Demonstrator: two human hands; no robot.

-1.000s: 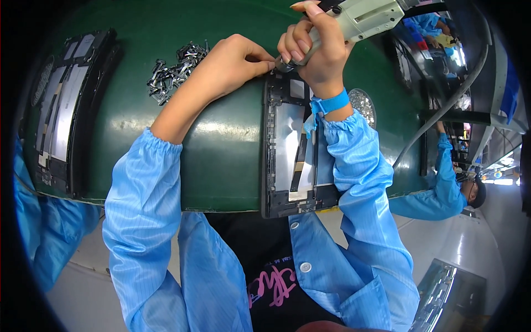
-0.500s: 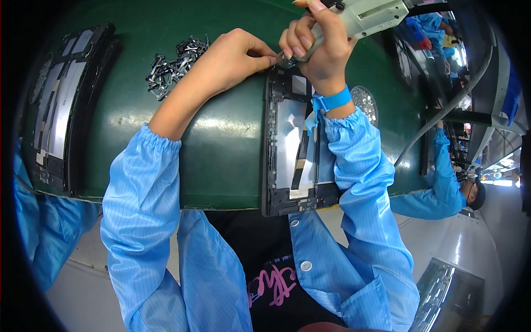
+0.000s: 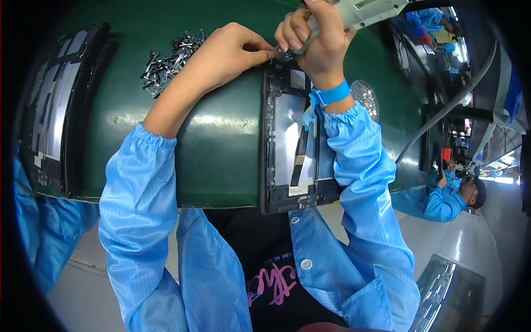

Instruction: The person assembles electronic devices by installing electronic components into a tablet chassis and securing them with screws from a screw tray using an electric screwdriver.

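My right hand [image 3: 323, 52] is wrapped round a pale, gun-shaped electric screwdriver [image 3: 371, 12], cut off by the upper edge of the view. Its nose points down at the far end of an opened tablet-like device [image 3: 289, 133], which lies lengthwise before me with silver plates and a dark ribbon cable inside. Thumb and finger of my left hand [image 3: 229, 52] pinch together right beside the screwdriver's nose. Whatever they hold is too small or hidden to make out. Left of that hand lies a heap of small metal parts [image 3: 166, 66], partly behind my wrist.
More opened devices [image 3: 58, 105] are stacked at the far left of the green table [image 3: 221, 166]. A round dish of small shiny pieces [image 3: 364, 99] sits right of my right wrist. A grey cable [image 3: 442, 110] hangs at the right, where a co-worker [image 3: 445, 202] in blue sits.
Both hands and the screwdriver stay at the device's far end, with only a slight shift in view. The co-worker's arm at the right has come down and bent.
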